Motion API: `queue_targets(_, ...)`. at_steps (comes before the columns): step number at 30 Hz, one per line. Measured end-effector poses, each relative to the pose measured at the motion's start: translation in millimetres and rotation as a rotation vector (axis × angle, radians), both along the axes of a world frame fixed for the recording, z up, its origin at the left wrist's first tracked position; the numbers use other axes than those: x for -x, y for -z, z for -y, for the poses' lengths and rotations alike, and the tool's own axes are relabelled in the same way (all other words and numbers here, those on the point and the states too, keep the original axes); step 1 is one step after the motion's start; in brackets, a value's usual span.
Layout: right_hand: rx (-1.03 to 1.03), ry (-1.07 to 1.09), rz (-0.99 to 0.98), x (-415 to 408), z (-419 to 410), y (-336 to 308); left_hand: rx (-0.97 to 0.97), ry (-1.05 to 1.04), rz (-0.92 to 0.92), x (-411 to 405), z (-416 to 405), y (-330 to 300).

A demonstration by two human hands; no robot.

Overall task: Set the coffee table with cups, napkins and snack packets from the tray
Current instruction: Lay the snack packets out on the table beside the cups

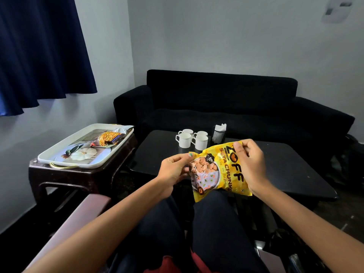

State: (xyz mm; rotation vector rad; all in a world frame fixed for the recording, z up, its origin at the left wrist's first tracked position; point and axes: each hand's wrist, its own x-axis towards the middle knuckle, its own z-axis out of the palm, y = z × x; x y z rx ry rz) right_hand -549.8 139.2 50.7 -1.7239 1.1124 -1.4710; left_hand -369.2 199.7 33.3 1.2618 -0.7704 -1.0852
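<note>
While four cups [192,139] stand on the black surface [295,164], both hands pinch the yellow packet [220,172] above it: left hand [173,171] and right hand [251,166] each keep a closed grip on an edge.

Your two forearms enter from the lower corners, both bare from below the elbow to the wrist; no sleeve, watch or band shows on either. Your left hand [173,170] carries a spot of green-teal polish on a nail near the fingertips. Your right hand [251,164] shows no rings or marks that can be made out. Your legs [214,223], between the forearms, are clad in dark navy trousers of plain, unpatterned cloth, the two thighs divided by a dark fold. At the bottom edge, a strip of red garment [169,263] lies across your lap; its full shape is cut off.
</note>
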Motion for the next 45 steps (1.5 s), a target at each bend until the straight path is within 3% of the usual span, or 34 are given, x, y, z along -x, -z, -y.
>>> queue_targets(5, -0.067, -0.009, 0.033, 1.6, 3.4, 1.8, 0.081, -0.156, 0.056, -8.2, 3.9, -6.8)
queue_targets(15, 0.005, -0.012, 0.006, 1.2, 2.1, -1.4, 0.107, -0.199, -0.051, 1.6, 3.6, -4.0)
queue_targets(23, -0.51, -0.445, 0.046, 0.6, 0.3, 0.7, 0.035, -0.38, -0.279, -27.0, 4.8, -11.1)
queue_targets(28, -0.377, -0.334, 0.112, -2.1, -1.6, 0.1, 0.02, -0.302, -0.316, -21.9, 2.8, -12.5)
queue_targets(35, -0.134, -0.195, 0.096, 3.7, 3.0, -13.3, -0.188, 0.229, -0.233, 3.3, -4.9, 3.4)
queue_targets(39, -0.09, -0.135, 0.068, 10.1, 7.6, -14.5, -0.137, 0.234, -0.134, 4.3, -3.4, 4.7)
queue_targets(45, -0.031, -0.09, -0.064, 17.6, 13.7, -15.2, -0.083, 0.172, 0.195, 3.1, -5.1, 0.0)
